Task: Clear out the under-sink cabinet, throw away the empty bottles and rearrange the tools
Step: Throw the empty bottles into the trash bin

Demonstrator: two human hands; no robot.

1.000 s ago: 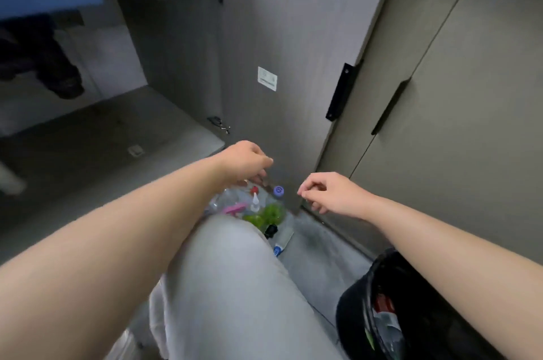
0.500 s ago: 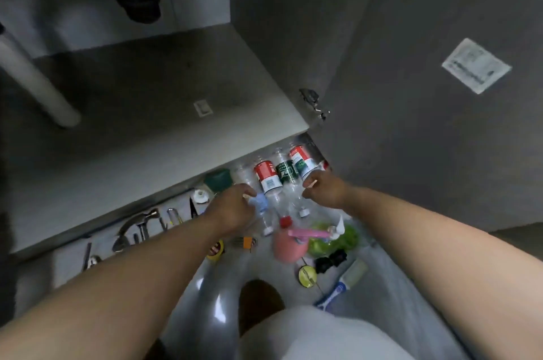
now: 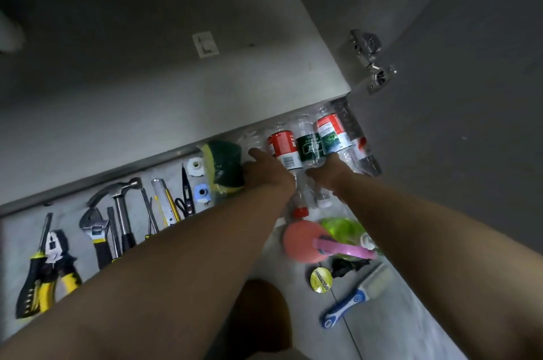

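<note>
Left hand (image 3: pixel 266 167): fingers stretched out, open, resting on the row of plastic bottles (image 3: pixel 311 145) beside the red-label one. Right hand (image 3: pixel 329 173): laid on the same bottles, grip not discernible. Bottles: lying side by side on the floor against the cabinet base (image 3: pixel 176 101), caps pointing toward the person. Green-and-yellow sponge (image 3: pixel 224 167): just left of the bottles. Hammer (image 3: pixel 119 198), wrench (image 3: pixel 94 227) and pliers (image 3: pixel 47 265): lined up farther left of the bottles. Pink spray bottle (image 3: pixel 305 240), green bottle (image 3: pixel 342 229) and blue-handled brush (image 3: pixel 355 296): nearer the person than the bottles.
</note>
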